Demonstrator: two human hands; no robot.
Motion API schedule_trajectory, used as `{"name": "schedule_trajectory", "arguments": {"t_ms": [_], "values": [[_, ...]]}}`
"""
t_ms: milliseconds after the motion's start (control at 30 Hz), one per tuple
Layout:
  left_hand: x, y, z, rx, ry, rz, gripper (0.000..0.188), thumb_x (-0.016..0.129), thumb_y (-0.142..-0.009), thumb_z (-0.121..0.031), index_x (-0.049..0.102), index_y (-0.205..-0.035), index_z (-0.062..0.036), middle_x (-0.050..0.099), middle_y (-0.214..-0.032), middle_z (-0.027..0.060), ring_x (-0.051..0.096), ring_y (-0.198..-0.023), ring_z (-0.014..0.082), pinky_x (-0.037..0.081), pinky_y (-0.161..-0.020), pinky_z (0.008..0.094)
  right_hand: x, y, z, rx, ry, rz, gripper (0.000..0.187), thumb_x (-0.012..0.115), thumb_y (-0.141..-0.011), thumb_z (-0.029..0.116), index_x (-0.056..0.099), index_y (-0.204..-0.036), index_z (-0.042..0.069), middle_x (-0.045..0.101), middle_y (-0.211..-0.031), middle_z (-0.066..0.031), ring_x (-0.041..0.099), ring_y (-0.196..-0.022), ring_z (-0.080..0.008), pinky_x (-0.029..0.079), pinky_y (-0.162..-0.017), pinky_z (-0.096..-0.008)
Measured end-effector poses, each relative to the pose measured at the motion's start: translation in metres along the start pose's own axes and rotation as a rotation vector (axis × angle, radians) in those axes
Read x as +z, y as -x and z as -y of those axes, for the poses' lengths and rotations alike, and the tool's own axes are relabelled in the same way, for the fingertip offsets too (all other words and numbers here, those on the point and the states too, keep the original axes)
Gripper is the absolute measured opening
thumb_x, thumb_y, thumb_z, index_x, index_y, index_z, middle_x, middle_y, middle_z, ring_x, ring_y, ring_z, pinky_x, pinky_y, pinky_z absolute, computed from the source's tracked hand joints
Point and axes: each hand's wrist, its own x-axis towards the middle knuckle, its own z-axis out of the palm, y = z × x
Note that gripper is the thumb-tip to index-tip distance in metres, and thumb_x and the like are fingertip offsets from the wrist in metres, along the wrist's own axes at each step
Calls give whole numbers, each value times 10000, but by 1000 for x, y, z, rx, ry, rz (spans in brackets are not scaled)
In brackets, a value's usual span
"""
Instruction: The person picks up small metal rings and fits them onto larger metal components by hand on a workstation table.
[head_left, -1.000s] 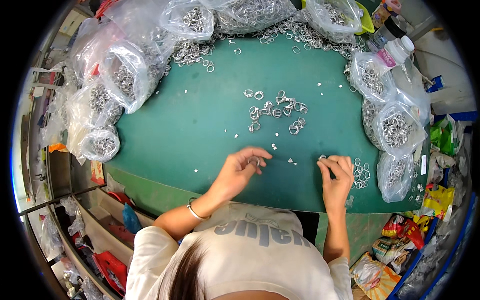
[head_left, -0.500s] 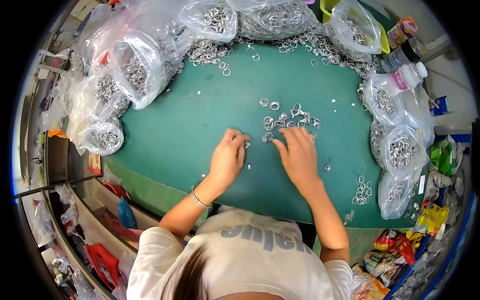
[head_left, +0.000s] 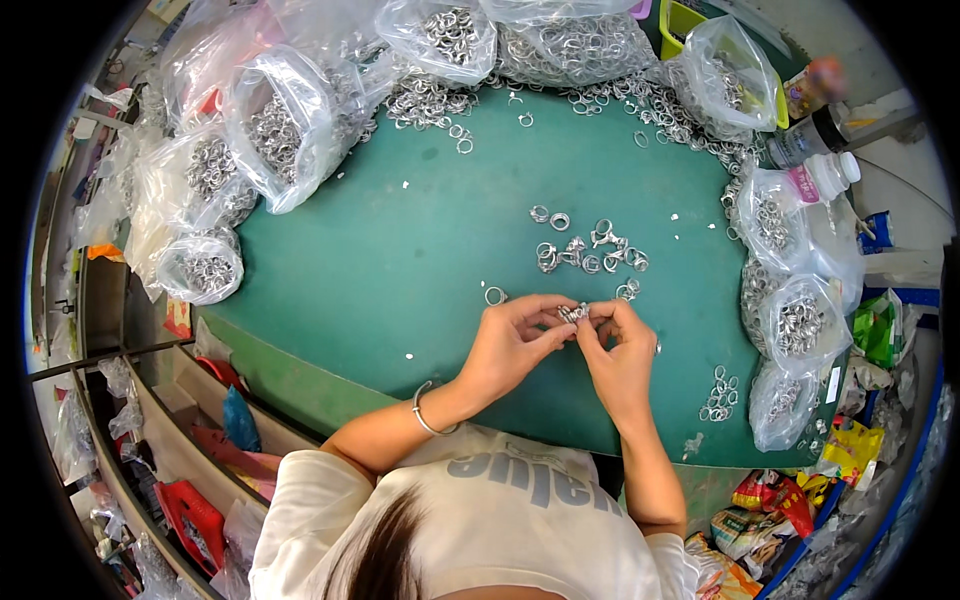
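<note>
My left hand (head_left: 510, 343) and my right hand (head_left: 620, 355) meet over the near middle of the green tabletop. Between their fingertips they pinch a small cluster of silver rings (head_left: 573, 313); its exact make-up is partly hidden by the fingers. One loose ring (head_left: 495, 296) lies just beyond my left knuckles. Farther off, a loose group of silver rings (head_left: 590, 262) is spread on the table, with another pair of rings (head_left: 628, 289) close to my right fingers. Beside the right hand, a ring (head_left: 657, 347) is mostly covered.
Clear plastic bags of rings (head_left: 275, 140) line the left side, with more bags (head_left: 800, 325) along the right. Heaped rings (head_left: 430, 100) spill along the far edge. A small ring pile (head_left: 719, 395) lies at the near right. A white-capped bottle (head_left: 828, 178) stands at right.
My hands have come together, and the fingers now grip a ring cluster between them. A ring that was by my left fingers now lies free. The view has shifted slightly.
</note>
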Motion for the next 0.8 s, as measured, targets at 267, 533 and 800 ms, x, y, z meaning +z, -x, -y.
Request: {"name": "schedule_trajectory", "arguments": {"t_ms": [267, 533, 800], "values": [[3, 20, -33, 204, -130, 57, 324, 598, -808, 55, 572, -1130, 34, 566, -903, 61, 575, -816, 108, 504, -686, 238, -15, 22, 10, -170, -188, 95, 165, 581, -800, -61, 562, -959, -20, 576, -885, -78, 535, -723, -97, 443, -614, -220], [-3, 28, -42, 436, -270, 144, 268, 580, -812, 77, 592, -1079, 52, 569, -997, 103, 566, -806, 129, 488, -691, 242, -23, 37, 32, -76, -481, 158, 159, 589, -812, -55, 547, -964, -35, 513, -1005, -103, 545, -805, -142, 469, -672, -245], [-1, 37, -48, 317, 64, 143, 303, 632, -776, 82, 587, -1075, 61, 594, -974, 136, 603, -831, 174, 520, -729, 281, -16, 42, 44, -582, 116, -36, 117, 601, -798, -57, 570, -910, -43, 550, -985, -171, 607, -858, -277, 515, -692, -328]]}}
